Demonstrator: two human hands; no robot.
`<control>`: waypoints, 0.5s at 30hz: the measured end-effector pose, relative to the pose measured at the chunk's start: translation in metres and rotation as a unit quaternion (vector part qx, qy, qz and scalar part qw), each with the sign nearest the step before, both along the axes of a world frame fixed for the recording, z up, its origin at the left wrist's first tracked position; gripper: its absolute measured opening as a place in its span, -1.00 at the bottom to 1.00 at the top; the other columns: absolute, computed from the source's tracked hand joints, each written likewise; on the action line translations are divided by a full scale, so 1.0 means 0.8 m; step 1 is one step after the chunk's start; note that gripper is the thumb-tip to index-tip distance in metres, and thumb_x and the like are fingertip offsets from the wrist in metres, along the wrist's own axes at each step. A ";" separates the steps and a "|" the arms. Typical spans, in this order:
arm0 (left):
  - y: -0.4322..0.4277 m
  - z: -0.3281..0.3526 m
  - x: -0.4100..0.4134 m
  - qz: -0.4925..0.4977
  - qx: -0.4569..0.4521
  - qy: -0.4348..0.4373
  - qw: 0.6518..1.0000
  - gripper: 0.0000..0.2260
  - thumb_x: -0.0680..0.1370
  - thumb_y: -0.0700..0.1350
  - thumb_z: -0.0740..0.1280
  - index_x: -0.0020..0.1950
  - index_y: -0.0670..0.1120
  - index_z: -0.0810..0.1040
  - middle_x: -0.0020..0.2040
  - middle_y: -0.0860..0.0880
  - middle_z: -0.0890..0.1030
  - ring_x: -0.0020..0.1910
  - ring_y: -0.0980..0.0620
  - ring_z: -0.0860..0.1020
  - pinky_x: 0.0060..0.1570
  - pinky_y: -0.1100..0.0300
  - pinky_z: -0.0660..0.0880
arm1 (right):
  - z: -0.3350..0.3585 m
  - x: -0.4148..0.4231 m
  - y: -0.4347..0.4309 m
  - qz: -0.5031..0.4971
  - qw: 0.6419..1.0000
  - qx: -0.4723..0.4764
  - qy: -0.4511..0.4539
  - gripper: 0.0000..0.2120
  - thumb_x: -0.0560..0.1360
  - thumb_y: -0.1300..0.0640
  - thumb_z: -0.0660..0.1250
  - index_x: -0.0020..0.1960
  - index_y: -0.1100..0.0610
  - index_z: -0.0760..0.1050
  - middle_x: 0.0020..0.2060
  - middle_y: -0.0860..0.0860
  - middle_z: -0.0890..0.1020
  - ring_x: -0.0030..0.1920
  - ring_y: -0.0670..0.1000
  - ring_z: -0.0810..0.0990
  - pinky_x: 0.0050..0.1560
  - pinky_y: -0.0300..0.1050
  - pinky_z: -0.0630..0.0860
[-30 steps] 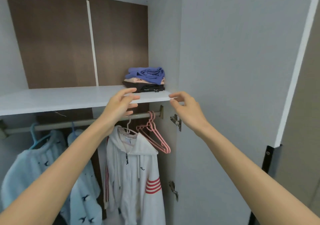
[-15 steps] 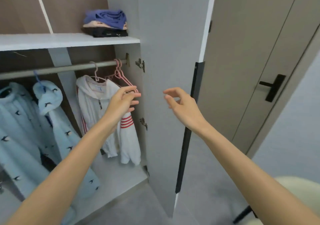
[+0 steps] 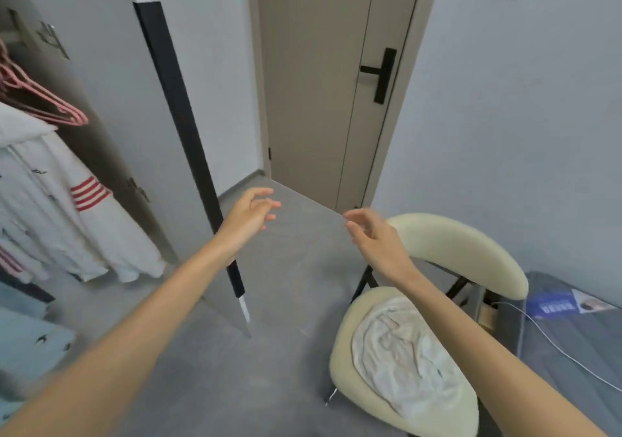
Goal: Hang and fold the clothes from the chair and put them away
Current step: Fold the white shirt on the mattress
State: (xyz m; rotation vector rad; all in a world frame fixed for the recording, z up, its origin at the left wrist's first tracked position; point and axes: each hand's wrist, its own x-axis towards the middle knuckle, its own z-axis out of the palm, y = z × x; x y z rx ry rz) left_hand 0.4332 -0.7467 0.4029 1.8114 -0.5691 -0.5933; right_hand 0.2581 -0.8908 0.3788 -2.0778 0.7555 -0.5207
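Grey floor (image 3: 286, 302) runs to a cream chair (image 3: 471, 251) at right, whose seat holds a crumpled white garment (image 3: 404, 359), long axis running from backrest to near edge — left hand (image 3: 249, 218) and right hand (image 3: 373, 238) hover empty, fingers loosely curled.

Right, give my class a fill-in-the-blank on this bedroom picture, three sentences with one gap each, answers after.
The crumpled white garment lies on the ____ of the cream chair. The left hand and the right hand both hold ____. The white jacket hanging in the wardrobe has ____ stripes on its sleeve.
Missing words: seat; nothing; red.
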 end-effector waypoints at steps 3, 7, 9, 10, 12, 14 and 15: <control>-0.070 -0.046 -0.052 -0.036 0.024 0.032 0.999 -0.77 0.63 -0.17 0.14 0.28 -0.05 0.41 0.10 0.01 0.58 -0.02 0.05 0.55 0.08 0.14 0.46 | -0.050 -0.067 -0.055 -0.028 0.999 0.029 0.036 -0.80 0.62 0.08 0.19 0.18 0.05 0.51 0.05 -0.12 0.57 -0.06 -0.08 0.57 0.02 -0.17 0.46; -0.148 -0.120 -0.115 -0.059 0.064 0.052 0.995 -0.77 0.63 -0.20 0.16 0.28 -0.11 0.43 0.05 -0.03 0.56 -0.17 0.15 0.52 -0.19 0.28 0.40 | -0.121 -0.145 -0.122 -0.042 0.990 0.072 0.114 -0.76 0.62 0.07 0.17 0.24 0.07 0.48 0.10 -0.11 0.55 -0.03 -0.12 0.54 0.05 -0.20 0.42; -0.177 -0.165 -0.143 -0.078 0.095 0.053 0.991 -0.79 0.63 -0.21 0.16 0.25 -0.11 0.44 0.06 -0.04 0.58 -0.19 0.13 0.53 -0.20 0.26 0.41 | -0.155 -0.178 -0.149 -0.049 0.982 0.099 0.152 -0.76 0.63 0.08 0.17 0.25 0.09 0.48 0.12 -0.07 0.56 0.01 -0.06 0.55 0.04 -0.19 0.42; -0.188 -0.186 -0.156 -0.089 0.114 0.054 0.988 -0.80 0.62 -0.21 0.16 0.23 -0.09 0.44 0.07 -0.06 0.59 -0.17 0.09 0.54 -0.16 0.21 0.43 | -0.172 -0.193 -0.160 -0.053 0.977 0.112 0.173 -0.76 0.62 0.10 0.17 0.24 0.10 0.48 0.11 -0.04 0.56 0.04 -0.02 0.56 0.03 -0.18 0.41; -0.204 -0.226 -0.180 -0.106 0.154 0.060 0.981 -0.79 0.60 -0.20 0.18 0.22 -0.09 0.46 0.10 -0.09 0.60 -0.12 0.02 0.55 -0.03 0.09 0.47 | -0.204 -0.219 -0.177 -0.064 0.966 0.136 0.212 -0.75 0.62 0.13 0.16 0.26 0.13 0.47 0.14 0.00 0.55 0.12 0.02 0.53 0.01 -0.19 0.37; -0.216 -0.261 -0.198 -0.120 0.188 0.068 0.972 -0.78 0.58 -0.17 0.20 0.22 -0.07 0.48 0.09 -0.09 0.61 -0.07 -0.02 0.56 0.02 0.07 0.47 | -0.234 -0.239 -0.193 -0.073 0.954 0.156 0.247 -0.73 0.63 0.14 0.15 0.28 0.14 0.46 0.18 0.03 0.54 0.08 -0.01 0.50 -0.03 -0.22 0.34; -0.220 -0.277 -0.206 -0.128 0.201 0.077 0.968 -0.78 0.58 -0.15 0.20 0.21 -0.04 0.48 0.07 -0.07 0.60 -0.03 -0.02 0.57 0.01 0.10 0.48 | -0.249 -0.248 -0.199 -0.079 0.948 0.165 0.261 -0.73 0.63 0.14 0.15 0.28 0.14 0.45 0.19 0.04 0.54 0.03 -0.03 0.48 -0.06 -0.22 0.33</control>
